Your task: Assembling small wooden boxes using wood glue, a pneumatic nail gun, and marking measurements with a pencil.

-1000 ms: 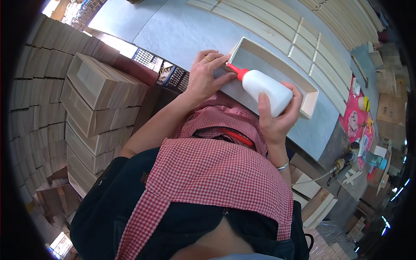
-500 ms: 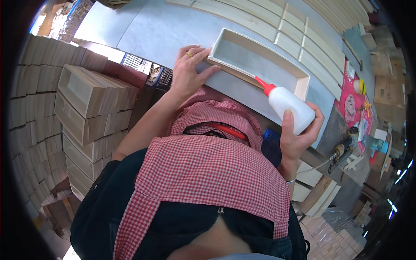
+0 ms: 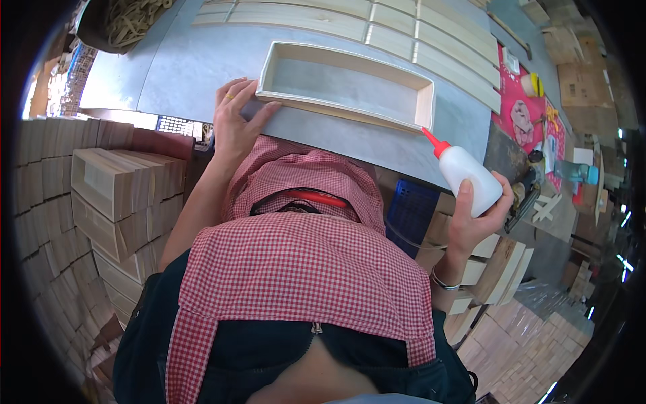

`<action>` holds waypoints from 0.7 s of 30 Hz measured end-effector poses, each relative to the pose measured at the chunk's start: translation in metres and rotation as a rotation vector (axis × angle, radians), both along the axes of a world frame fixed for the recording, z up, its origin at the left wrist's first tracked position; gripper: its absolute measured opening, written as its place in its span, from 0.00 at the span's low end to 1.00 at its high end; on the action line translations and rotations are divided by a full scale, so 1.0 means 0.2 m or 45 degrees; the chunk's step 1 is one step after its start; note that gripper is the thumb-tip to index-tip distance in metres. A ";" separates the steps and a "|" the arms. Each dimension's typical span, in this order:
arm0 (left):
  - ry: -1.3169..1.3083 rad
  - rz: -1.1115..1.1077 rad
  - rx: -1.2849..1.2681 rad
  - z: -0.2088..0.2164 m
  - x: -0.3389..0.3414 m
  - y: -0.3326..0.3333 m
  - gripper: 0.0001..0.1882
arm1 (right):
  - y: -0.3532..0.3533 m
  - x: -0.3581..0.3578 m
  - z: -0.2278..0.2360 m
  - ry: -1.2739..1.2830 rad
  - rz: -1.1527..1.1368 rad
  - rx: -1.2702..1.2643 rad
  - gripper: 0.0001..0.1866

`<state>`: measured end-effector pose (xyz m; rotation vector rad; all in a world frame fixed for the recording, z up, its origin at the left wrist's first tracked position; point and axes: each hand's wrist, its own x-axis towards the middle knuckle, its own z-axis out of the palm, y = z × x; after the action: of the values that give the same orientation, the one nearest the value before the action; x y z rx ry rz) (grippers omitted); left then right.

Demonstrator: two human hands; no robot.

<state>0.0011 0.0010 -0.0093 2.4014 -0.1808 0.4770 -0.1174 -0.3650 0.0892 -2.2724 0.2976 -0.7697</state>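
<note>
Taking clock directions from the middle of the view, the checked red-and-white apron is covering the person's front at 6 o'clock, with a dark jacket showing below it. A bracelet is circling the right wrist at 4 o'clock. Beyond it, at 3 o'clock, the right hand is gripping a white squeeze bottle, the thumb and fingers closing around its body. The bottle is tilting toward 11 o'clock, its red nozzle pointing at the near right corner of a wooden frame; whether the tip is touching is hard to tell. A blue crate is standing lower down, between 3 and 4 o'clock. At 9 o'clock, similar wooden frames are forming a stack. Between 10 and 11 o'clock the left hand is bracing the near left corner of the long frame, its thumb lying on the near wall and standing apart from the fingers at the end wall. The frame itself is resting at 12 o'clock on a grey-blue tabletop, a white line running along its upper edge. Farther off, pale wooden slats are lying side by side at 1 o'clock, a dark basin is holding tan strips between 10 and 11, and a yellow roll is sitting on a pink-red sheet at 2 o'clock.
</note>
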 end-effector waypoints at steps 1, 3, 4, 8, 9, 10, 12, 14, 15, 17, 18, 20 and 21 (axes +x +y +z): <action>-0.001 -0.013 -0.004 0.00 0.00 0.00 0.25 | -0.01 -0.01 0.00 -0.001 -0.013 -0.004 0.24; 0.011 -0.016 -0.019 0.00 0.01 -0.02 0.24 | -0.04 -0.01 0.00 0.006 -0.043 0.011 0.24; 0.015 -0.016 -0.027 0.01 0.01 -0.02 0.24 | -0.05 -0.01 0.01 0.008 -0.058 0.019 0.24; 0.043 -0.038 -0.064 0.04 0.01 -0.05 0.23 | -0.10 0.03 -0.05 -0.062 -0.162 0.208 0.25; 0.048 -0.034 -0.054 0.02 0.00 -0.03 0.23 | -0.12 0.06 -0.08 -0.101 -0.192 0.300 0.25; 0.051 -0.027 -0.046 0.01 0.00 -0.02 0.22 | -0.17 0.10 -0.11 -0.144 -0.215 0.391 0.26; 0.065 0.005 -0.007 0.02 -0.02 0.00 0.22 | -0.30 0.20 -0.18 -0.247 -0.367 0.402 0.22; 0.049 -0.016 -0.009 -0.02 -0.03 0.04 0.23 | -0.48 0.35 -0.23 -0.334 -0.391 0.300 0.22; 0.065 -0.005 0.010 -0.04 -0.04 0.05 0.23 | -0.59 0.43 -0.25 -0.379 -0.393 0.215 0.22; 0.079 -0.045 0.034 -0.02 -0.03 0.04 0.23 | -0.82 0.60 -0.29 -0.252 -0.446 0.101 0.23; 0.067 -0.076 0.032 -0.02 -0.02 0.04 0.23 | -0.94 0.69 -0.31 -0.170 -0.505 0.124 0.24; 0.075 -0.091 0.029 -0.03 0.00 0.05 0.24 | -1.21 0.88 -0.41 -0.229 -0.531 -0.153 0.22; 0.080 -0.092 0.038 -0.05 0.01 0.06 0.24 | -1.28 0.96 -0.41 -0.117 -0.575 -0.150 0.22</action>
<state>0.0039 0.0131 -0.0189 2.4264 -0.2470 0.3674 0.0741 -0.6202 0.0072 -2.2968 0.7558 -1.1418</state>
